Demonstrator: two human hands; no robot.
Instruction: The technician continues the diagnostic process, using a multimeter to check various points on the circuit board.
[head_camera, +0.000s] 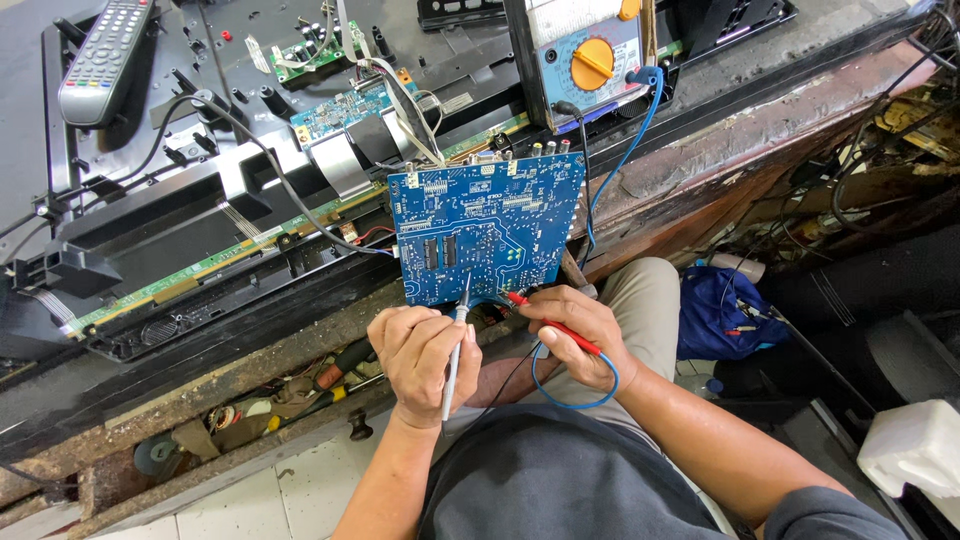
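Worn wooden bench (700, 150) carries a blue circuit board (485, 235); left hand (420, 360) pinches a white probe (455, 355), right hand (580, 335) pinches a red probe (550, 325).

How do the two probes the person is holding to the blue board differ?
The probe in the left hand is pale grey-blue and stands near upright; the red probe in the right hand lies slanted. A blue lead loops below the right hand; the pale probe's lead is not traceable. Both tips meet the blue circuit board's lower edge.
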